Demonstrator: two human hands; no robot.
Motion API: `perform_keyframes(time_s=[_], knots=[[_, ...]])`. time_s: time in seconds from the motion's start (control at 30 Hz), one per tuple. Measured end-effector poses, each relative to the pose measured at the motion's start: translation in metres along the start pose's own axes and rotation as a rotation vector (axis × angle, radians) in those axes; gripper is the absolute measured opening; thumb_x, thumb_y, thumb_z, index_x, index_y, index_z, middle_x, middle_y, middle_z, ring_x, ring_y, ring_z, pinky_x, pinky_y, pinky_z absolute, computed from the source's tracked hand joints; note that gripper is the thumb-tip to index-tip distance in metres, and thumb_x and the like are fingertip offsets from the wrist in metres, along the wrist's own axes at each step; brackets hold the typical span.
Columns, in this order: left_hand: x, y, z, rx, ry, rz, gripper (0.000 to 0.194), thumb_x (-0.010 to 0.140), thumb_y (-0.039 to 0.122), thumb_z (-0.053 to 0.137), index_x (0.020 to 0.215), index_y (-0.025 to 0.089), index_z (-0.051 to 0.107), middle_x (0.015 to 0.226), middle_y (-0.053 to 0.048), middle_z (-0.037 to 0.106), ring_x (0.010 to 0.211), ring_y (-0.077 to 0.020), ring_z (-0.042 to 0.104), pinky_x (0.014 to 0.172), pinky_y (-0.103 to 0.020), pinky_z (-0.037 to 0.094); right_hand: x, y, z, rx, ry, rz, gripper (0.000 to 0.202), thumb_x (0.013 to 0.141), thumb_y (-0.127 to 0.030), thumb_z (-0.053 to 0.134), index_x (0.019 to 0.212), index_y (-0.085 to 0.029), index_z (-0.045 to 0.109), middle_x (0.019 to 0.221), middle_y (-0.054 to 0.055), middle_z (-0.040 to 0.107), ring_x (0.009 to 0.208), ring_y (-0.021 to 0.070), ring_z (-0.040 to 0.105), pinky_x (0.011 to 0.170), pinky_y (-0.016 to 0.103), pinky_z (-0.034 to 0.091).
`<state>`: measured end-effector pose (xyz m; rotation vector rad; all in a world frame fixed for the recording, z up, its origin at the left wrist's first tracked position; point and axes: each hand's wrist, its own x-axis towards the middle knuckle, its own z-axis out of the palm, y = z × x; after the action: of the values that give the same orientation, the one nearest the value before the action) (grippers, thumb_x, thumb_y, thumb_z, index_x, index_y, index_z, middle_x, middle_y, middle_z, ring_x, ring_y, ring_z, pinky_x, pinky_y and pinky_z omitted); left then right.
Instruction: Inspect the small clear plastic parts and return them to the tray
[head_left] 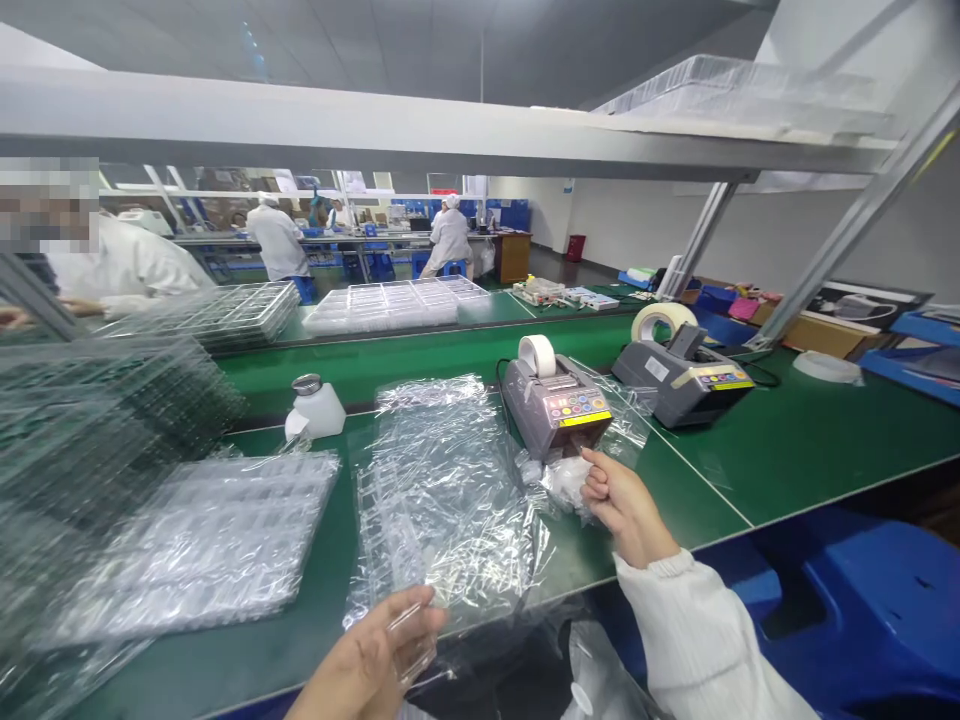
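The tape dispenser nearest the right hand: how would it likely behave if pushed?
The tape dispenser probably resists tipping, given its low, broad body. Its boxy bulk suggests it's fairly heavy, so it may slide reluctantly. The round tape roll upright at its far end might turn if nudged.

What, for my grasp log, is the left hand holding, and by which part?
The left hand holds a small clear plastic piece; exactly which part the grip takes cannot be told.

I've got stacked clear plastic trays (112,420) blurred, cut off at left! Whether the bare right hand (624,500) grips anything, I can't tell.
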<state>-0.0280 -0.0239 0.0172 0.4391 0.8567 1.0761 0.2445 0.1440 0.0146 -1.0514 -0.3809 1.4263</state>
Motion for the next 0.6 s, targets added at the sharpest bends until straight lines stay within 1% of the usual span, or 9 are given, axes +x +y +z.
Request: perform_keyframes(time_s=[0.07,0.13,0.23,0.3,0.37,0.43,0.5,0.6], knots=[[-0.001,0.001,0.005,0.01,-0.019,0.027,0.042,0.066,0.049,0.068,0.101,0.026,0.069,0.098,-0.005,0.069,0.101,-0.0214,0.057,0.098,-0.034,0.034,-0.006,0.001,0.001,0.019,0.009,-0.033,0.035,0.057,-0.017,0.074,0.052,-0.018,0.039,0.035,-0.011,0.033,0.032,0.0004,0.025,0.032,0.014,0.021],[0.0,0.001,0.008,0.005,-0.019,0.072,0.042,0.067,0.048,0.07,0.102,0.026,0.069,0.098,-0.005,0.069,0.102,-0.0195,0.056,0.096,-0.031,0.035,-0.018,0.002,0.002,0.032,0.02,-0.068,0.036,0.058,-0.016,0.072,0.051,-0.018,0.037,0.035,-0.011,0.032,0.032,0.0005,0.025,0.033,0.014,0.023],[0.005,0.003,0.012,-0.02,-0.024,0.141,0.04,0.067,0.046,0.071,0.101,0.024,0.069,0.1,-0.006,0.068,0.1,-0.0176,0.056,0.09,-0.028,0.038,-0.049,0.005,0.007,0.028,0.002,-0.106,0.04,0.062,-0.018,0.072,0.051,-0.018,0.034,0.035,-0.011,0.031,0.034,0.0013,0.025,0.036,0.015,0.027],[0.012,0.003,0.015,-0.044,-0.015,0.183,0.038,0.068,0.045,0.07,0.099,0.023,0.069,0.103,-0.006,0.067,0.1,-0.0171,0.055,0.086,-0.027,0.04,-0.077,0.009,0.013,-0.017,-0.107,-0.095,0.04,0.067,-0.024,0.073,0.053,-0.019,0.036,0.035,-0.01,0.032,0.034,0.0025,0.024,0.037,0.017,0.027],[0.019,0.003,0.019,-0.066,-0.003,0.227,0.037,0.069,0.044,0.07,0.1,0.023,0.068,0.106,-0.006,0.065,0.099,-0.0161,0.055,0.084,-0.026,0.041,-0.104,0.017,0.022,-0.081,-0.287,-0.008,0.034,0.071,-0.03,0.072,0.058,-0.018,0.043,0.034,-0.01,0.032,0.033,0.0031,0.022,0.038,0.019,0.024],[0.025,0.002,0.023,-0.08,-0.017,0.269,0.035,0.071,0.042,0.069,0.101,0.023,0.067,0.108,-0.006,0.064,0.099,-0.0147,0.054,0.084,-0.025,0.04,-0.125,0.029,0.033,-0.139,-0.452,0.098,0.029,0.074,-0.035,0.071,0.064,-0.018,0.049,0.034,-0.011,0.031,0.034,0.0027,0.021,0.039,0.02,0.02],[0.029,0.0,0.027,-0.086,-0.05,0.291,0.034,0.074,0.039,0.068,0.103,0.024,0.067,0.109,-0.005,0.064,0.098,-0.0135,0.054,0.084,-0.024,0.04,-0.137,0.041,0.041,-0.186,-0.557,0.183,0.027,0.077,-0.037,0.068,0.069,-0.017,0.052,0.034,-0.011,0.03,0.034,0.002,0.019,0.041,0.02,0.018],[0.031,0.0,0.032,-0.094,-0.072,0.294,0.034,0.072,0.038,0.069,0.103,0.024,0.067,0.109,-0.005,0.064,0.097,-0.0128,0.055,0.086,-0.023,0.039,-0.141,0.054,0.046,-0.231,-0.626,0.241,0.025,0.08,-0.038,0.065,0.073,-0.017,0.053,0.034,-0.012,0.029,0.035,0.0019,0.017,0.043,0.021,0.016]])
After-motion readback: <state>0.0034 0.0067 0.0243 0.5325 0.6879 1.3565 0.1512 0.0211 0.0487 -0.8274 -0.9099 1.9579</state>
